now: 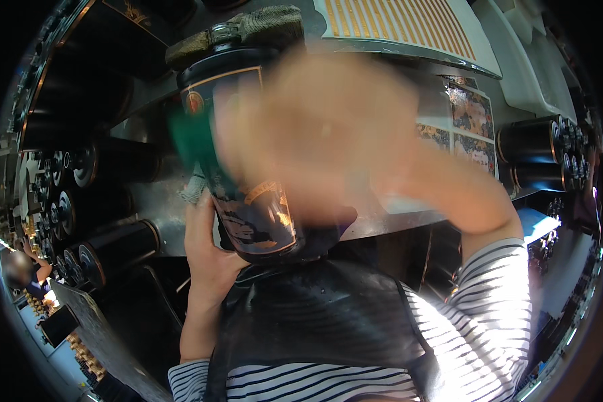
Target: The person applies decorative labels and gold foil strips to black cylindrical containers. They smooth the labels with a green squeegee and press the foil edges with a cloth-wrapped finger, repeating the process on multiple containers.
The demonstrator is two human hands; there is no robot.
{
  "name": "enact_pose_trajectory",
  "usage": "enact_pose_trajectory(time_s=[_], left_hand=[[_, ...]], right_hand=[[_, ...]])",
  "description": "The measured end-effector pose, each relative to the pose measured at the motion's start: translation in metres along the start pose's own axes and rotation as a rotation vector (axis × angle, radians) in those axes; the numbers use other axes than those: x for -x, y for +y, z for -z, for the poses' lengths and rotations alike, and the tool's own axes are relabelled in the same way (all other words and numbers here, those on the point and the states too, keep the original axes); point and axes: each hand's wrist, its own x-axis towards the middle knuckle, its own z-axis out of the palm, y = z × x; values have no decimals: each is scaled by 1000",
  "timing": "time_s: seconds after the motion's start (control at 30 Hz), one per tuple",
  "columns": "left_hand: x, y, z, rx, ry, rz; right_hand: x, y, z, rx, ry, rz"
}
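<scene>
A large black canister (pixel 248 231) with gold lines and printed gold and grey artwork lies in front of me, its near end close to my apron. My left hand (pixel 211 258) grips its lower left side, thumb toward the near end. Beside those fingers is a bit of grey striped cloth (pixel 193 187). Over the canister's upper face my right hand (pixel 328 127) is smeared by motion and hides much of the artwork. A blurred green flat piece (pixel 194 141) sticks out at its left, apparently held in the fingers; its kind is unclear.
Beyond the canister's far end sits a worn wooden block (pixel 271 25). A white sheet of gold strips (pixel 402 27) lies at the back, with printed picture sheets (pixel 472 110) nearer. Several black canisters stand on the left (pixel 117 248) and right (pixel 532 142). Another person (pixel 37 268) shows far left.
</scene>
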Motion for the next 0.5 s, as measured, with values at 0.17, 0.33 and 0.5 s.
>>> enact_pose_trajectory(time_s=[0.17,0.33,0.5], left_hand=[[-3,-1,2,6,-100,25],[-3,4,2,17,-91,57],[-9,-4,-2,-27,-72,-43]], right_hand=[[5,-40,19,-229,-314,98],[-4,-4,19,-30,-57,-166],[46,-78,33,-422,-334,155]])
